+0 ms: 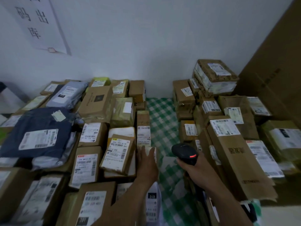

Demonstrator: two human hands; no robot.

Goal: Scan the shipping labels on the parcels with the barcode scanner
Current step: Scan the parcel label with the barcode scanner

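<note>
1. Lower centre: I see the left hand (147,162) flat, fingers straight, resting on a small white-labelled cardboard parcel (154,156).
2. Just right of it, the right hand (195,170) has its fingers wrapped round a black handheld barcode scanner (184,152), red light lit.
3. Green-white checked cloth (162,115) runs between the stacks.
4. Brown labelled boxes left (96,101) and brown labelled boxes right (228,144).
5. Upper left: white paper wall sign (37,22).
</note>
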